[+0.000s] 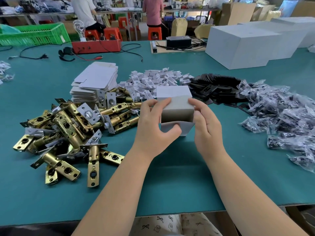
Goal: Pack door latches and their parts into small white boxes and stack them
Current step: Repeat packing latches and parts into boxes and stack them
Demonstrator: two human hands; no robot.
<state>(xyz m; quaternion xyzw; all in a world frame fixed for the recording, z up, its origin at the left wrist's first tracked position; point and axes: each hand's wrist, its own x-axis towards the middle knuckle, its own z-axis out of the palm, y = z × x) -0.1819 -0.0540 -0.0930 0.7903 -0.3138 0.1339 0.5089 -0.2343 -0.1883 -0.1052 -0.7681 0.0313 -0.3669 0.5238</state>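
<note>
- Now, in the head view, you hold the small white box [177, 108] at frame centre: left hand [153, 123] and right hand [206, 123] curl around its sides.
- Thin card, light and crushable, so grip at the corners.
- Brass latches [68, 130] at lower left look heavy and rigid.

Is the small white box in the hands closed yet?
Not closed: the small white box has a flap hanging loose at its near end, between both hands.

A factory packing workshop: a long green-topped table [170, 176] carries heaped brass door latches [64, 133] at left, flat white cartons [97, 79], and seated workers on orange plastic stools [154, 33] along the top.
</note>
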